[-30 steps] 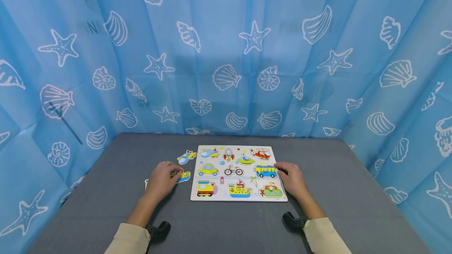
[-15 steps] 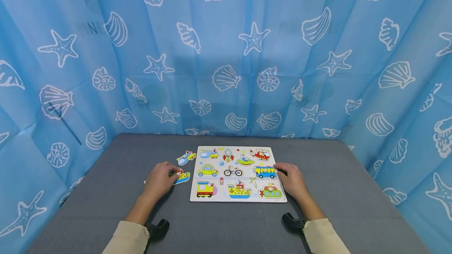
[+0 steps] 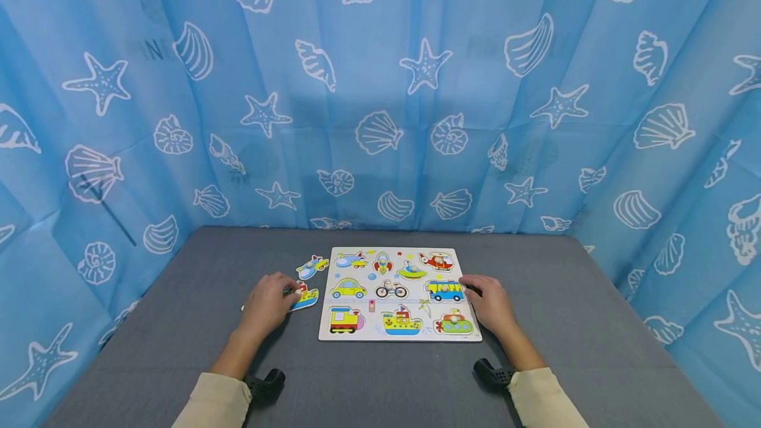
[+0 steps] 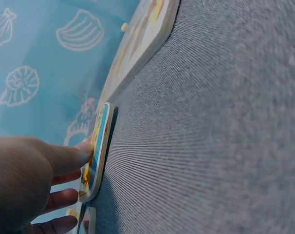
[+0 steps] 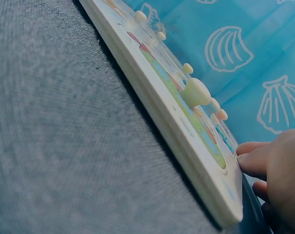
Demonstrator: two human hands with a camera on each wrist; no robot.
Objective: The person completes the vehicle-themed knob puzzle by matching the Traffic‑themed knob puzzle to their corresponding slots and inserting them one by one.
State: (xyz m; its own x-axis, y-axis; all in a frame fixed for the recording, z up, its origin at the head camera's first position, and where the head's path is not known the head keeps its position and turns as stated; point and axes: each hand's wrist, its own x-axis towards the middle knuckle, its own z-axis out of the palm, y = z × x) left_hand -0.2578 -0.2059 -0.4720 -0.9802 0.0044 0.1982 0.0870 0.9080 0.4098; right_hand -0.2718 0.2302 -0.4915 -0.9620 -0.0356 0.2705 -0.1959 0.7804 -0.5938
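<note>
My left hand point(image 3: 267, 299) pinches a boat puzzle piece point(image 3: 307, 298) that lies on the table left of the board. Up close in the left wrist view, the thumb rests on the upper face of the boat piece point(image 4: 100, 146); part of the grip is hidden. At the right edge of the wooden puzzle board point(image 3: 365, 269), my right hand point(image 3: 492, 302) holds the rim beside the bus. The right wrist view shows fingertips at the edge of the board point(image 5: 172, 126), which lies flat. Several of its vehicle pictures carry pale knobs point(image 5: 195, 92).
A loose airplane piece point(image 3: 312, 267) lies beside the board's upper left side. Another piece point(image 4: 89, 219) is mostly hidden by the left hand. The grey table point(image 3: 380, 382) meets a blue shell-patterned curtain point(image 3: 380, 84) at its back edge.
The left hand has shifted slightly left and toward me, covering more of the piece beneath it. The right hand keeps its place at the board. The head view has drifted a little.
</note>
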